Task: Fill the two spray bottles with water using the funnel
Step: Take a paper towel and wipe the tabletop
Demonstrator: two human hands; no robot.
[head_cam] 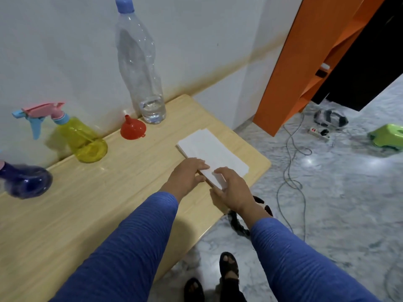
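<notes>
A yellow spray bottle (84, 138) with a pink and blue trigger head stands by the wall on the wooden table (91, 205). A dark blue spray bottle (25, 180) stands at the far left, cut off by the frame edge. A red funnel (132, 128) rests mouth down beside a tall clear water bottle (141, 68) with a blue cap and a little water at the bottom. A folded white cloth (214, 152) lies near the table's right end. My left hand (187, 176) and my right hand (232, 188) both hold the cloth's near end.
The table stands against a white wall. To the right is a marble floor with a grey cable (290, 171), a power strip (318, 134), a green plastic object (389, 136) and an orange cabinet (305, 62). My sandalled feet (226, 269) stand by the table's edge.
</notes>
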